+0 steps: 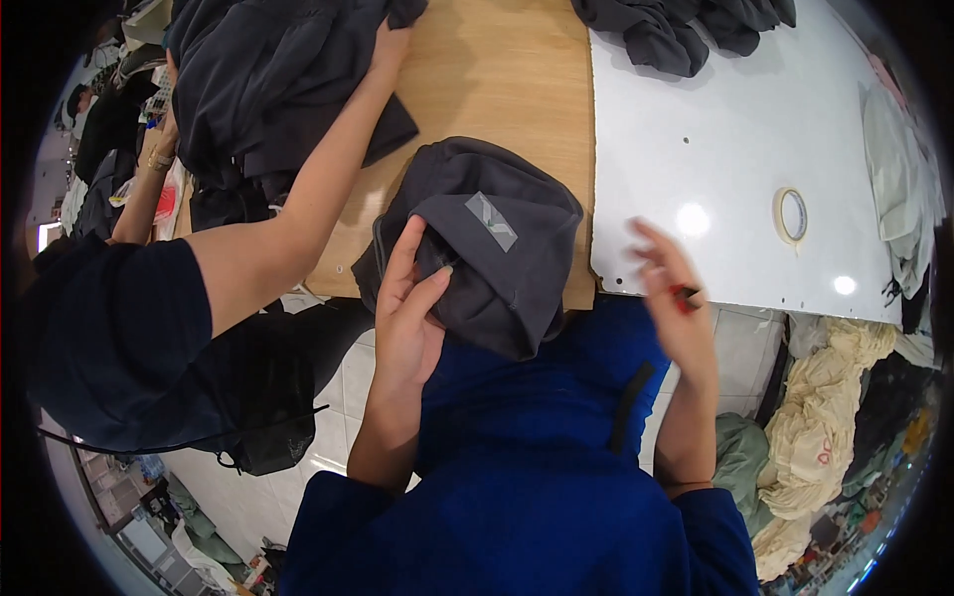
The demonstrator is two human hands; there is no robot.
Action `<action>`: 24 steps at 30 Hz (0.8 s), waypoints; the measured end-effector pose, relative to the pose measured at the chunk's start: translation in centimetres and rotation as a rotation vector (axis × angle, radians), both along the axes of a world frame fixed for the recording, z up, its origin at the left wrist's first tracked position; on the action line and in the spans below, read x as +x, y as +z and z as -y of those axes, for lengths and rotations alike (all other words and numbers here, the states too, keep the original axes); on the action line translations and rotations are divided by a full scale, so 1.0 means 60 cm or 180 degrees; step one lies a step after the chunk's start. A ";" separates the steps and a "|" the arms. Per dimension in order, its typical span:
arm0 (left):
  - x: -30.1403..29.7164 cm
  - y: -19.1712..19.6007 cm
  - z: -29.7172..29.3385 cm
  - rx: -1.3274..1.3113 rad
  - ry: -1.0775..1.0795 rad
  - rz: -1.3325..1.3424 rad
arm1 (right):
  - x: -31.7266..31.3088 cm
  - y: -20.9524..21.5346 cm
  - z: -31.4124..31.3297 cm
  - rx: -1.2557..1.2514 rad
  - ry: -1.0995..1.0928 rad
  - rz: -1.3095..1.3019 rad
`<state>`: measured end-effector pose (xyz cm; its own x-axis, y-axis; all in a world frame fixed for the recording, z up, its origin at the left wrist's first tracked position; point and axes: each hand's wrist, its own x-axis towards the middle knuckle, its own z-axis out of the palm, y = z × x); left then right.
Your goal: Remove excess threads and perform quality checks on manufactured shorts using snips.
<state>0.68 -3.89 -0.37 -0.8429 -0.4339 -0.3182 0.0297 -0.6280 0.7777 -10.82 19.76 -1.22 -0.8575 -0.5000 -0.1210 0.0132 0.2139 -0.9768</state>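
A dark grey garment (467, 228) lies bunched in front of me, partly on the wooden tabletop and hanging over its near edge. On its upper face sits a lighter grey rectangular patch (492, 223) with a printed mark. My left hand (409, 303) grips a folded edge of the cloth, thumb and index finger on either side of a dark opening. Off to the garment's right, touching none of it, my right hand (668, 283) is raised above the white table's near edge. A small red and black tool (685, 298) rests in it; motion blur hides its exact kind.
At my left, another person's arm (298, 223) reaches over a pile of dark garments (268, 84). More dark clothing (676, 30) lies at the far right. A tape roll (790, 216) rests on the white tabletop (696, 179). Cream cloth bundles (820, 437) lie below it.
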 end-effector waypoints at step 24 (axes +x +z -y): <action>0.019 0.020 -0.034 -0.0467 -0.0488 -0.0342 | 0.078 -0.027 0.072 0.0261 0.0616 -0.1180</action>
<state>1.82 -1.83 0.81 -0.9281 -0.3331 -0.1662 0.0301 -0.5121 0.8584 -6.14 15.45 -2.85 -0.7418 -0.6575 0.1318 -0.3837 0.2550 -0.8876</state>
